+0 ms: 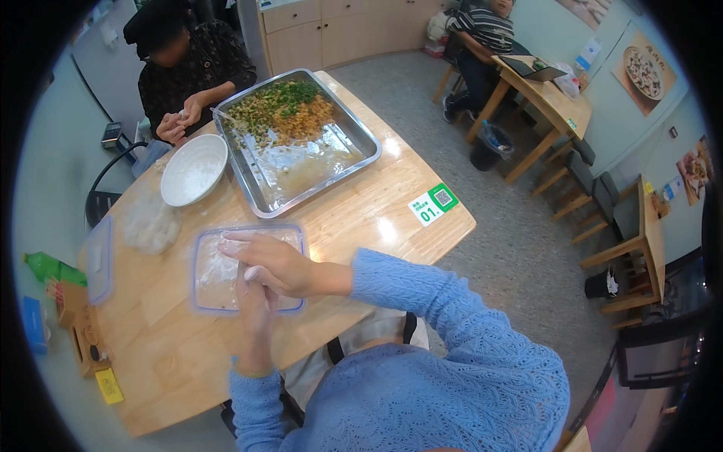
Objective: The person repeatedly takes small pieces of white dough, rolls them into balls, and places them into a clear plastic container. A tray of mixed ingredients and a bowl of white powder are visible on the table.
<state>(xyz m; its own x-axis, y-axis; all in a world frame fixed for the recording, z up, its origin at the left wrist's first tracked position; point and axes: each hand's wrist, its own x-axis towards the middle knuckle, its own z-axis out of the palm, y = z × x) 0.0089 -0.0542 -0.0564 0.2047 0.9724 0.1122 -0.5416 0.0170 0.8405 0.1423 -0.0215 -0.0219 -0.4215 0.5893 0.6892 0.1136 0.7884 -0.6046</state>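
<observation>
My right hand (277,263) lies across my left hand (255,302), the palms facing each other. White flour coats the fingers of both. Whether anything sits between the palms is hidden. Beneath them is a shallow clear plastic container (212,296) with a blue rim, its bottom dusted with flour. Beyond it stands a white bowl (195,169) with white powder inside. To the bowl's near left is a clear plastic bag (149,223) with pale contents, perhaps dough. A steel tray (370,150) holds chopped filling (288,110) in green, orange and brown, piled at its far end.
Across the wooden table (361,212), a person (192,73) works something small and white in their fingers. At left are a blue-edged plastic lid (100,260), a green bottle (53,268) and a brown box (85,339). Another person (480,45) sits farther back by a laptop (536,70).
</observation>
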